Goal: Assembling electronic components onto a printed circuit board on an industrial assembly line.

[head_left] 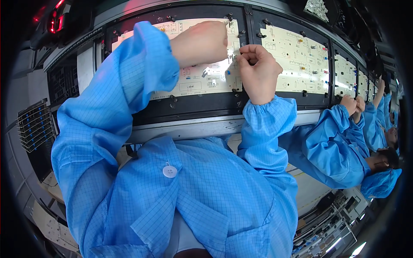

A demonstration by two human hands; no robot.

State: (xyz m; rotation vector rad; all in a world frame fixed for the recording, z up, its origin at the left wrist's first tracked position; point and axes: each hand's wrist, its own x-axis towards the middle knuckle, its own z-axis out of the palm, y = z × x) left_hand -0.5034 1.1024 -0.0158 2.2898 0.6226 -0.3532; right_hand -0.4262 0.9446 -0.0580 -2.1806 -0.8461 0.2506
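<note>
A cream circuit board [226, 87] with small parts on it lies in a black frame in front of me. My left hand [201, 43] is bent over its upper middle, back of the hand up, with the fingers hidden underneath. At the board's right edge, my right hand [261, 74] has thumb and index finger drawn together in a pinch. Whatever is between those fingertips is too small to make out. Just below the fingertips, a small blue component [228, 73] stands on the board.
More cream boards [282, 84] in black frames run off to the right along a metal rail [193, 127]. A co-worker in blue [331, 144] has both hands over a board there, with others beyond. A wire rack [35, 124] stands at left; a heap of small pale parts [316, 9] lies at the far right.
</note>
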